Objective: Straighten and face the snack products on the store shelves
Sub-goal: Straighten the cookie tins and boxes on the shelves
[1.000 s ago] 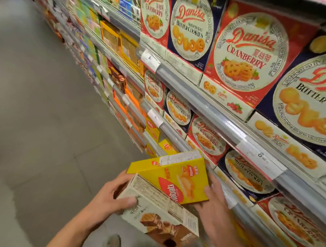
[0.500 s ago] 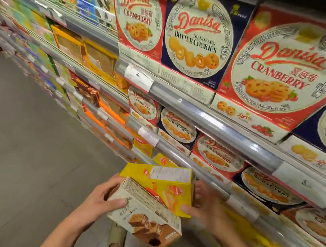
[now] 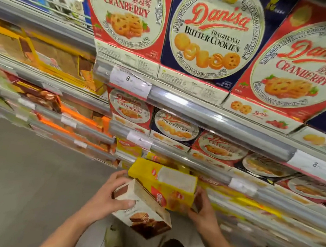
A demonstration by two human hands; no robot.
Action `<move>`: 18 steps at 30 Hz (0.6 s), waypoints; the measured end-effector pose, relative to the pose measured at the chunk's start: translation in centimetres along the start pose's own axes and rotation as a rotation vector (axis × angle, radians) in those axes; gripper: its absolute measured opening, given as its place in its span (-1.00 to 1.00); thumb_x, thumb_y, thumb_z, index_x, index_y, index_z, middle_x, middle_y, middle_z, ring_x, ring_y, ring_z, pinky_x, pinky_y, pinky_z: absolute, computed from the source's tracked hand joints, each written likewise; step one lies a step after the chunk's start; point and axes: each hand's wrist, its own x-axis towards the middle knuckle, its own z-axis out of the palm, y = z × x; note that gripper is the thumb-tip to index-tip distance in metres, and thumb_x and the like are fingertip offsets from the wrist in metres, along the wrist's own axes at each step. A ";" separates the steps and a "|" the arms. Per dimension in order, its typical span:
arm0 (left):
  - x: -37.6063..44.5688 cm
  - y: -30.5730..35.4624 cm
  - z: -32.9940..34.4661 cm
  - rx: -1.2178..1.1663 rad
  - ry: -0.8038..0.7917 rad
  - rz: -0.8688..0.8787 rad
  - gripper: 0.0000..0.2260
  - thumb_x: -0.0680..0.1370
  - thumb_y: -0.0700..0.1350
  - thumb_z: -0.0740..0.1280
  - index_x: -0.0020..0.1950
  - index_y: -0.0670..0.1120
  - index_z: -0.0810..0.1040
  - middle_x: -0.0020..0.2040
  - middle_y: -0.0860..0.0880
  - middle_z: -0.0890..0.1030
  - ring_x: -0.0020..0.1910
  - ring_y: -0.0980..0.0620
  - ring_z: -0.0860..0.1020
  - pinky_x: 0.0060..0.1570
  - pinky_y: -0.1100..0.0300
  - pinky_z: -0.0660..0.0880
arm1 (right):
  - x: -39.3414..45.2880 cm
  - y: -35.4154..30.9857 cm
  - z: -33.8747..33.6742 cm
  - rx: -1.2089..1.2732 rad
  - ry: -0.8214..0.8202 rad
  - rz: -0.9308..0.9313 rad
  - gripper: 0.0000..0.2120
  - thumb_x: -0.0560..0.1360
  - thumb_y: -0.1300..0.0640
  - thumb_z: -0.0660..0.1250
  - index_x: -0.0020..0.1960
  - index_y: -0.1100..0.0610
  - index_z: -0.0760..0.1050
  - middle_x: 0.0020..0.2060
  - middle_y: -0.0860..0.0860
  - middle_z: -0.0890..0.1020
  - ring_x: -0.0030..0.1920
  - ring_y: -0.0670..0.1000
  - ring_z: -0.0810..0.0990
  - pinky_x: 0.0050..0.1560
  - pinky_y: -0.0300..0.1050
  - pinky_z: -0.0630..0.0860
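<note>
Below the lowest visible price rail (image 3: 194, 166), two cardboard boxes sit in the person's hands. Left hand (image 3: 109, 196) grips the cream box (image 3: 146, 209), thumb across its top face, fingers curled behind; the box is a long rectangle printed with brown wafer pieces, its long axis running away from the rail toward the floor (image 3: 23, 179), its text too blurred to read. Right hand (image 3: 202, 210) clasps the lower right corner of the glossy yellow box (image 3: 164, 187), which touches the cream box and tilts its white-labelled end up toward the rail. Above the rail stand flat square Danisa boxes (image 3: 214, 36) reading "Traditional Butter Cookies" and "Cranberry"; price tags show "8"
</note>
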 end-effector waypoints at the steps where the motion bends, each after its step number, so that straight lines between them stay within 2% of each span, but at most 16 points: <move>1: 0.3 0.2 -0.1 0.008 -0.009 -0.003 -0.57 0.37 -0.04 0.60 0.23 0.08 0.66 0.41 0.05 0.39 0.37 0.19 0.47 0.26 0.39 0.42 | -0.1 0.0 0.0 0.009 0.000 -0.002 -0.14 0.12 -0.31 0.67 0.29 -0.03 0.46 0.21 -0.13 0.66 0.28 -0.06 0.60 0.27 0.00 0.54; 3: 0.9 0.3 -0.4 0.028 -0.019 -0.025 -0.54 0.38 -0.01 0.60 0.26 0.04 0.65 0.36 0.02 0.49 0.31 0.08 0.55 0.27 0.25 0.48 | -0.1 -0.1 -0.1 0.020 -0.009 -0.010 -0.11 0.09 -0.35 0.66 0.30 -0.05 0.45 0.21 -0.16 0.66 0.28 -0.08 0.60 0.22 -0.09 0.54; 5: 1.0 0.1 -0.6 -0.002 -0.004 -0.059 -0.52 0.40 -0.03 0.60 0.29 -0.02 0.62 0.27 -0.08 0.61 0.22 -0.05 0.63 0.24 0.01 0.56 | 0.2 0.0 -0.1 -0.004 -0.003 -0.010 -0.10 0.09 -0.41 0.63 0.31 -0.06 0.45 0.20 -0.17 0.66 0.28 -0.09 0.60 0.21 -0.11 0.55; 7: 1.0 0.3 -0.7 -0.050 -0.001 -0.076 -0.53 0.42 -0.09 0.58 0.30 -0.09 0.60 0.19 -0.12 0.66 0.16 -0.13 0.66 0.17 -0.03 0.60 | 0.6 0.0 0.0 -0.111 0.023 -0.028 -0.13 0.08 -0.50 0.55 0.26 -0.13 0.47 0.17 -0.20 0.64 0.25 -0.11 0.59 0.18 -0.17 0.54; 9: 1.2 0.1 -0.8 -0.064 -0.015 -0.072 -0.54 0.42 -0.11 0.56 0.30 -0.13 0.59 0.17 -0.15 0.67 0.16 -0.17 0.65 0.15 0.02 0.60 | 0.9 0.0 0.3 -0.269 0.092 -0.032 -0.24 0.11 -0.52 0.51 0.21 -0.24 0.45 0.16 -0.28 0.52 0.17 -0.19 0.54 0.05 -0.37 0.48; 11: 1.5 0.0 -0.6 -0.076 -0.037 -0.080 -0.54 0.43 -0.11 0.56 0.29 -0.15 0.59 0.17 -0.16 0.67 0.17 -0.17 0.65 0.16 0.03 0.59 | 1.3 0.2 0.7 -0.307 0.118 -0.023 -0.36 0.24 -0.36 0.58 0.24 -0.26 0.45 0.15 -0.29 0.45 0.11 -0.25 0.51 -0.08 -0.45 0.45; 12: 1.7 -0.1 -0.5 -0.079 -0.040 -0.080 -0.54 0.43 -0.10 0.56 0.29 -0.14 0.59 0.18 -0.15 0.67 0.18 -0.16 0.64 0.17 0.01 0.59 | 1.5 0.2 1.0 -0.294 0.105 -0.014 -0.37 0.28 -0.29 0.59 0.27 -0.25 0.46 0.15 -0.29 0.47 0.11 -0.25 0.52 -0.08 -0.44 0.47; 14: 2.1 -0.2 -0.1 -0.078 -0.020 -0.076 -0.52 0.41 -0.06 0.58 0.29 -0.12 0.60 0.22 -0.14 0.65 0.21 -0.13 0.63 0.20 -0.04 0.57 | 2.1 0.8 1.3 -0.237 0.062 0.015 -0.39 0.34 -0.15 0.62 0.32 -0.20 0.47 0.19 -0.26 0.55 0.17 -0.21 0.58 0.00 -0.37 0.53; 17: 2.9 -0.1 0.3 -0.086 0.020 -0.075 -0.50 0.38 -0.03 0.59 0.29 -0.09 0.60 0.25 -0.13 0.63 0.22 -0.12 0.63 0.19 -0.04 0.59 | 2.9 1.1 1.2 -0.140 0.020 0.105 -0.46 0.44 0.19 0.56 0.31 -0.08 0.43 0.18 -0.15 0.61 0.23 -0.04 0.60 0.12 -0.22 0.54; 18: 3.2 -0.2 0.3 -0.078 0.028 -0.079 -0.49 0.37 -0.03 0.60 0.29 -0.08 0.60 0.24 -0.14 0.63 0.20 -0.13 0.64 0.19 -0.08 0.59 | 3.0 0.8 1.0 -0.098 0.036 0.139 -0.45 0.45 0.22 0.54 0.32 -0.06 0.40 0.18 -0.15 0.59 0.22 -0.04 0.59 0.16 -0.16 0.53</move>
